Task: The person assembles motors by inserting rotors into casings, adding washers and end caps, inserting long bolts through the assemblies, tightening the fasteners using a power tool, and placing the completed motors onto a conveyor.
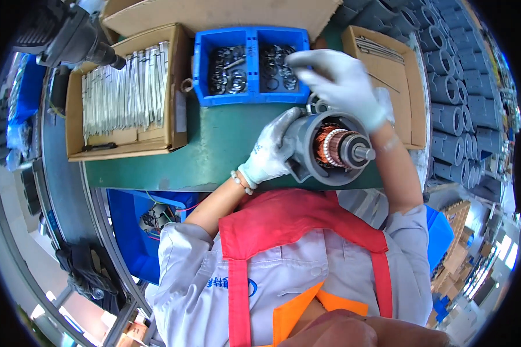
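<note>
Left gloved hand [272,146] has a solid grip on a grey motor housing [300,141], copper-wound rotor [332,147] sitting inside it, held up near the front edge of the green bench [223,130]. Right gloved hand [342,87] is over at the right compartment of a blue two-part bin [252,68] with small metal rings [237,84] in it. Fingers look kinda bent, but they're blurry, so from here I can't tell if they're pinching anything.

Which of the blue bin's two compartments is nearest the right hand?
The right compartment: the right hand overlaps its outer edge in view, while the left compartment lies beyond the divider.
</note>
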Available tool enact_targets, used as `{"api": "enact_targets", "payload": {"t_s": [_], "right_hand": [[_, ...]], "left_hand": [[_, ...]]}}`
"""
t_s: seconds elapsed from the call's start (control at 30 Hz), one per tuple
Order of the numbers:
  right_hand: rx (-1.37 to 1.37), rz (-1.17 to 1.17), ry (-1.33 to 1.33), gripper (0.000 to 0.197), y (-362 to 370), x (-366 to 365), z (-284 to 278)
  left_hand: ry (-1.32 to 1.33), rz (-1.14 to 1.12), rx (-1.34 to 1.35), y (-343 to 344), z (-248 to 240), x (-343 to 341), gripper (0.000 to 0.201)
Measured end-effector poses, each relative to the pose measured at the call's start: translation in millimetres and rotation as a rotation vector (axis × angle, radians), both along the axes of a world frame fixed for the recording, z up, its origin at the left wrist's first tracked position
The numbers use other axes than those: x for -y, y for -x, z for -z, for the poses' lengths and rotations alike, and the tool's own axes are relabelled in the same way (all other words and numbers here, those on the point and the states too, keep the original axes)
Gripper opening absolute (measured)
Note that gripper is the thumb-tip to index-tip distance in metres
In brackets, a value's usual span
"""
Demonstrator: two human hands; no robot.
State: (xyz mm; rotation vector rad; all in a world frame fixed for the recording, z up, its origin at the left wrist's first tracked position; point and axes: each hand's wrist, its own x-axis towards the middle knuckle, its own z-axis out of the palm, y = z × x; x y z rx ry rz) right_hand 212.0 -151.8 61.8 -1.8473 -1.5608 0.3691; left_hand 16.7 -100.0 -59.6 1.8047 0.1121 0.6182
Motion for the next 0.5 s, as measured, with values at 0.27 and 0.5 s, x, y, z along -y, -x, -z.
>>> {"api": "enact_targets", "payload": {"t_s": [0.27,0.5], "right_hand": [[0.986,-0.149,0.397,0.010,-14,-63,68],[0.977,-0.109,0.248,0.023,-25,-60,75]], "left_hand": [[-0.106,-0.452,-0.147,167,-5,9,0.066],[0.277,-1.714,-0.197,456,67,-42,0.033]]}}
